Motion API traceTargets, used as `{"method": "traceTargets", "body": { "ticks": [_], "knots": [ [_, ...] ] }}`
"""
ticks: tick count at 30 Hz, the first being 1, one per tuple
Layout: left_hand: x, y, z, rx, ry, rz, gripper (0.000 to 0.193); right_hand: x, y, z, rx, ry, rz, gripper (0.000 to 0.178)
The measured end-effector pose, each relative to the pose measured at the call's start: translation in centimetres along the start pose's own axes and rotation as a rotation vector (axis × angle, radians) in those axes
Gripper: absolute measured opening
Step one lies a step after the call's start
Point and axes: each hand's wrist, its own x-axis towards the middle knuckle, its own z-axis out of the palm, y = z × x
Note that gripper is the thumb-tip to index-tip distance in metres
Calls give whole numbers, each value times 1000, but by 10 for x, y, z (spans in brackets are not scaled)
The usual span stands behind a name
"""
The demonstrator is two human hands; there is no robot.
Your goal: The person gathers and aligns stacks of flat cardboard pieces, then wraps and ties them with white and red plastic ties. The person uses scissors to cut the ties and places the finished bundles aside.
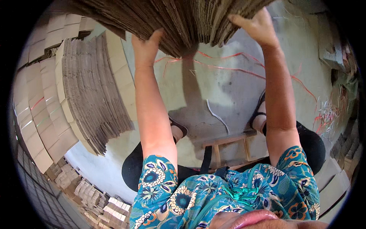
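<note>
A thick bundle of brown cardboard sheets, its many edges fanned toward me, is up at the top of the head view. My left hand grips its near left side, thumb on the edges and the other fingers mostly hidden. On the right side my right hand holds the same bundle, thumb pressed against the sheets. Both arms reach out straight. The bundle's far end runs out of the picture, so what supports it there cannot be seen.
A tall stack of cardboard stands at my left, with more flat stacks beyond it. Red plastic strapping and a white strip lie on the floor. Tangled straps sit at the right. A wooden frame is between my legs.
</note>
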Motion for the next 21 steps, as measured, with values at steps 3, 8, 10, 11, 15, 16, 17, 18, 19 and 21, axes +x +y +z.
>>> {"method": "traceTargets", "body": {
  "ticks": [3,8,10,11,15,16,17,18,19,21],
  "knots": [
    [-3,20,-5,-8,44,40,39,12,-66,-6,-1,102,-101,55],
    [-12,66,-11,-107,27,10,37,15,-113,-36,-197,118,-157,56],
    [-27,86,-15,-77,15,-21,35,3,-133,-46,-188,94,-113,56],
    [-34,97,-18,-67,0,2,35,-5,-142,-49,-149,95,-95,55],
    [-67,118,-28,-24,-24,-52,30,-39,-166,-59,10,73,-24,54],
    [-75,121,-30,-46,-57,-72,30,-48,-169,-60,51,59,-6,54],
    [-85,120,-25,-84,-99,-94,30,-58,-167,-67,105,23,54,56],
    [-94,124,-24,-108,-134,-121,30,-68,-165,-68,178,-4,126,57],
    [-105,130,-22,-57,-154,-270,32,-78,-163,-68,178,14,108,52],
    [-118,119,-19,-4,-167,-341,33,-95,-124,-65,123,-19,166,47]
  ]
}}
